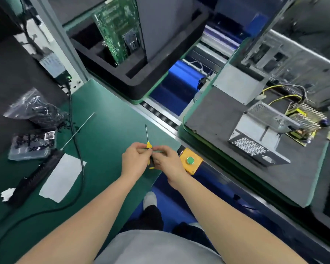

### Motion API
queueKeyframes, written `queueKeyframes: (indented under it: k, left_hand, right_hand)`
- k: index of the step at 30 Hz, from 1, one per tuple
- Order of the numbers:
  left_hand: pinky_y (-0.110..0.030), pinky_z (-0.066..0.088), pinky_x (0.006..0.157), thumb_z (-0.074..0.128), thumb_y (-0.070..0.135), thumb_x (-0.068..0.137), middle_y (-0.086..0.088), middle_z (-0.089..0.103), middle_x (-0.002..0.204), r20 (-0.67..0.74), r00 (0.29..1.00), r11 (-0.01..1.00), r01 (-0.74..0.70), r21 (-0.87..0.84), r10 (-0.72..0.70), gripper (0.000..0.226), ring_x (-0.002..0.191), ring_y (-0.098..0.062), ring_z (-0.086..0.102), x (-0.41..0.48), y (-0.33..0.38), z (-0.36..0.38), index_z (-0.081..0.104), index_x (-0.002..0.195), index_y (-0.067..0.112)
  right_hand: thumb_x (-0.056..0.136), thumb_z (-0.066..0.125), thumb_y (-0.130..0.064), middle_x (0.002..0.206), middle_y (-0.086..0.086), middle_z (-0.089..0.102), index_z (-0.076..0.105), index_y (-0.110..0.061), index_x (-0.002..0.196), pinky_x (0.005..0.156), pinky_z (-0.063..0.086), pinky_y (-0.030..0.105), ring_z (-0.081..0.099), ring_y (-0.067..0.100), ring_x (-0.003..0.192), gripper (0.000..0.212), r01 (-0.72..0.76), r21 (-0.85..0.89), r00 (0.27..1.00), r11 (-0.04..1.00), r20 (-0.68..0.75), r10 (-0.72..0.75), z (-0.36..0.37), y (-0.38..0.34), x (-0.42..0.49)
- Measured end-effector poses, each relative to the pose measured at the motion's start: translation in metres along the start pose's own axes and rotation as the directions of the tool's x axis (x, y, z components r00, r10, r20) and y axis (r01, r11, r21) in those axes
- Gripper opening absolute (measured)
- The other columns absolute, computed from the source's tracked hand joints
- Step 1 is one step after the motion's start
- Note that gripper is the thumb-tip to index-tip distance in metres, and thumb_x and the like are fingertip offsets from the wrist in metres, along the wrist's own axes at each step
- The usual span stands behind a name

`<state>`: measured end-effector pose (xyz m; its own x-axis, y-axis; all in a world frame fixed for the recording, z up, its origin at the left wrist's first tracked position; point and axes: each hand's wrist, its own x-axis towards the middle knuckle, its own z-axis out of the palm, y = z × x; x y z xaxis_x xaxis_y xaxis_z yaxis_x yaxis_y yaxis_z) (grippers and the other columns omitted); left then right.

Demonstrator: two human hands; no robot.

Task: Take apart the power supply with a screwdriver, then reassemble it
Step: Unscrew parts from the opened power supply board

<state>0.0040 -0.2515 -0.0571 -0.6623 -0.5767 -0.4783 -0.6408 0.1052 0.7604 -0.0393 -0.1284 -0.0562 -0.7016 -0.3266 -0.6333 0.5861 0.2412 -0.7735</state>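
We've got left hand (134,157) & right hand (167,161) together, both clamped on the screwdriver (148,145) over the desk (107,119). Power supply (255,138) sits well apart on the grey pad (213,111) to the right, case open, circuit board (305,122) out beside it. Teardown looks approx done; reassembly left.

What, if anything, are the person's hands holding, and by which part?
A yellow-and-black screwdriver, held by its handle: the left hand and right hand both grip it, leaving the metal shaft free.
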Motion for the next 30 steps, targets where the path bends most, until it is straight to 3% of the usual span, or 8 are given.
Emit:
queueKeyframes:
  k: [5, 9, 13, 15, 18, 21, 26, 30]
  left_hand:
    - [-0.044, 0.060, 0.079, 0.074, 0.028, 0.080, 0.009, 0.074, 0.073, 0.128, 0.980, 0.983, -0.139, -0.116, 0.154, 0.017, 0.077, -0.017, 0.073, -0.016, 0.058, 0.040, 0.069, 0.096, 0.030]
    - [-0.040, 0.058, 0.072, 0.071, 0.027, 0.081, 0.010, 0.074, 0.081, 0.162, 0.928, 0.931, -0.302, -0.203, 0.336, 0.016, 0.075, -0.015, 0.070, -0.046, 0.106, 0.085, 0.070, 0.096, 0.032]
    - [-0.036, 0.058, 0.072, 0.071, 0.027, 0.088, 0.005, 0.075, 0.088, 0.207, 0.849, 0.869, -0.442, -0.224, 0.485, 0.015, 0.076, -0.017, 0.070, -0.083, 0.153, 0.134, 0.073, 0.102, 0.034]
    - [-0.031, 0.059, 0.070, 0.071, 0.027, 0.090, 0.008, 0.075, 0.086, 0.237, 0.807, 0.839, -0.495, -0.227, 0.540, 0.017, 0.075, -0.011, 0.071, -0.102, 0.174, 0.162, 0.075, 0.105, 0.034]
    - [-0.012, 0.053, 0.064, 0.073, 0.028, 0.091, 0.016, 0.075, 0.085, 0.277, 0.745, 0.795, -0.561, -0.232, 0.607, 0.018, 0.076, -0.001, 0.070, -0.135, 0.201, 0.201, 0.076, 0.107, 0.036]
    - [-0.008, 0.047, 0.058, 0.071, 0.024, 0.094, 0.014, 0.074, 0.087, 0.344, 0.706, 0.785, -0.576, -0.228, 0.619, 0.017, 0.074, 0.003, 0.069, -0.163, 0.216, 0.238, 0.070, 0.110, 0.031]
    - [0.000, 0.044, 0.062, 0.054, 0.013, 0.104, 0.009, 0.068, 0.111, 0.545, 0.608, 0.764, -0.638, -0.098, 0.578, 0.029, 0.085, 0.004, 0.064, -0.193, 0.216, 0.288, 0.064, 0.128, 0.023]
    - [-0.005, 0.047, 0.066, 0.044, 0.006, 0.105, 0.008, 0.063, 0.126, 0.630, 0.620, 0.807, -0.590, -0.019, 0.468, 0.040, 0.101, -0.005, 0.063, -0.198, 0.202, 0.313, 0.058, 0.140, 0.022]
  right_hand:
    - [0.096, 0.069, -0.013, 0.099, -0.001, 0.077, 0.073, -0.023, 0.108, 0.073, 0.058, 0.040, 0.070, 0.008, 0.077, 0.016, 0.199, -0.022, 0.963, 0.980, -0.182, -0.199, -0.056, -0.024, -0.017]
    - [0.095, 0.074, -0.016, 0.100, 0.000, 0.078, 0.075, -0.020, 0.110, 0.088, 0.062, 0.046, 0.075, 0.015, 0.092, 0.016, 0.356, -0.074, 0.887, 0.932, -0.289, -0.361, -0.119, -0.048, -0.046]
    - [0.097, 0.075, -0.019, 0.099, 0.001, 0.077, 0.073, -0.017, 0.116, 0.083, 0.064, 0.044, 0.077, 0.017, 0.089, 0.020, 0.453, -0.065, 0.816, 0.889, -0.372, -0.442, -0.184, -0.066, -0.084]
    - [0.097, 0.075, -0.018, 0.103, 0.006, 0.077, 0.073, -0.015, 0.120, 0.080, 0.065, 0.042, 0.077, 0.019, 0.093, 0.023, 0.477, -0.044, 0.782, 0.878, -0.435, -0.447, -0.217, -0.070, -0.100]
    - [0.095, 0.076, -0.020, 0.101, 0.002, 0.077, 0.074, -0.021, 0.119, 0.075, 0.064, 0.033, 0.075, 0.013, 0.093, 0.024, 0.510, -0.054, 0.705, 0.859, -0.546, -0.453, -0.267, -0.067, -0.123]
    - [0.091, 0.077, -0.024, 0.098, 0.000, 0.078, 0.075, -0.026, 0.116, 0.077, 0.063, 0.029, 0.074, 0.012, 0.091, 0.025, 0.518, -0.054, 0.647, 0.854, -0.628, -0.432, -0.311, -0.055, -0.139]
    - [0.087, 0.077, -0.017, 0.095, -0.007, 0.080, 0.074, -0.027, 0.113, 0.082, 0.062, 0.035, 0.076, 0.011, 0.094, 0.027, 0.395, 0.043, 0.656, 0.918, -0.713, -0.248, -0.362, -0.026, -0.142]
    - [0.084, 0.081, -0.016, 0.087, -0.006, 0.080, 0.076, -0.026, 0.105, 0.073, 0.062, 0.032, 0.077, 0.010, 0.084, 0.024, 0.290, 0.120, 0.675, 0.950, -0.729, -0.114, -0.383, -0.008, -0.133]
